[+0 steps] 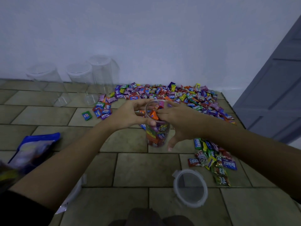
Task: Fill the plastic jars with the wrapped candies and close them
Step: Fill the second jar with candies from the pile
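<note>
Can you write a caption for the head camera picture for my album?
Two hands stuffing candies into a clear jar on a tiled floor.

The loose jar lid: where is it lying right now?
In the head view the lid lies flat on the tiled floor, lower right, nearer the camera than the jar being filled, just left of the small candy cluster.
</note>
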